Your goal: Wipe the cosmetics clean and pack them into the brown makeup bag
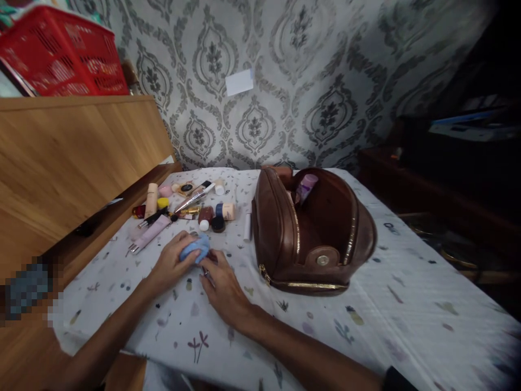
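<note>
My left hand (176, 257) is closed round a crumpled light-blue cloth (195, 250) above the table. Close against the cloth, my right hand (222, 282) has its fingers curled in a pinch. A small shiny thing (208, 273) shows at those fingers, mostly hidden, and I cannot tell its kind. Just beyond the hands lie a dark round jar (218, 224), a brown bottle with a white cap (205, 216), a beige tube with a blue band (226, 211) and a pale pink tube (150, 233). To the right stands a brown cosmetic bag (277, 228), unzipped, holding a purple bottle (307, 185).
A white tube (247, 227) lies beside the bag. Several more cosmetics, among them a beige bottle (151, 200) and a silvery tube (191, 200), cluster at the table's back left. Wooden furniture (81, 146) bounds the left, with a red basket (81, 54) on top.
</note>
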Motion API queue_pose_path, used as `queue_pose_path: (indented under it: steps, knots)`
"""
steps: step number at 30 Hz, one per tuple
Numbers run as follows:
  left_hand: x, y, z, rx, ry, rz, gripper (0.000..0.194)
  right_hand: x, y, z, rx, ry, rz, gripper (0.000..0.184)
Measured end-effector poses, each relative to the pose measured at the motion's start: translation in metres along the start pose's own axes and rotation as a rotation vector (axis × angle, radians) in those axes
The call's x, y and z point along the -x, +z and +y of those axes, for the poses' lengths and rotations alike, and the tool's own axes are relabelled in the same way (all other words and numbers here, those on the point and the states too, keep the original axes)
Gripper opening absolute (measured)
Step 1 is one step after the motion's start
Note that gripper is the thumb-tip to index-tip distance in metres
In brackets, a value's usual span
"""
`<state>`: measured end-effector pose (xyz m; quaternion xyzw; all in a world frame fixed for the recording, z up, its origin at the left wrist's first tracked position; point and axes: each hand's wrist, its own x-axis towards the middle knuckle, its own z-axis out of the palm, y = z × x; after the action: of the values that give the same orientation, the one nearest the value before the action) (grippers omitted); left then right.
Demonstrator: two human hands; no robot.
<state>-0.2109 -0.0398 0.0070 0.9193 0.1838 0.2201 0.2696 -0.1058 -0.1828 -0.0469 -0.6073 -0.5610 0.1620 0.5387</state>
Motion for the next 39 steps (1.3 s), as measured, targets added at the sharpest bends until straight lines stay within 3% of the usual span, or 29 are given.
queue_pose_path:
  steps: [2, 5, 11, 16, 19, 23, 29, 39]
  knots:
    - [-0.003, 0.002, 0.0, -0.133, 0.038, -0.027, 0.034, -0.001, 0.0, 0.002, 0.004, -0.003, 0.006, 0.04]
    - [-0.015, 0.006, -0.011, -0.233, 0.011, 0.027, 0.032, -0.001, 0.001, 0.007, 0.034, -0.012, 0.007, 0.037]
    - [-0.033, 0.014, -0.052, -0.168, -0.105, 0.21, 0.033, -0.002, -0.001, 0.01, 0.024, -0.03, 0.031, 0.037]
    - [-0.032, 0.016, -0.068, -0.144, -0.131, 0.236, 0.035, -0.002, -0.002, 0.01, -0.046, -0.043, 0.094, 0.031]
    - [-0.03, 0.015, -0.068, -0.102, -0.105, 0.24, 0.039, -0.003, -0.008, 0.006, -0.061, -0.01, 0.112, 0.028]
    - [-0.027, 0.013, -0.066, -0.053, -0.074, 0.208, 0.046, -0.006, -0.021, -0.004, 0.007, 0.092, 0.041, 0.027]
    - [-0.026, 0.012, -0.064, -0.062, -0.054, 0.197, 0.047, -0.006, -0.029, -0.009, 0.176, 0.066, -0.024, 0.03]
    - [-0.008, 0.022, -0.031, -0.253, 0.261, 0.181, 0.034, -0.011, -0.024, 0.01, 0.026, 0.096, 0.091, 0.022]
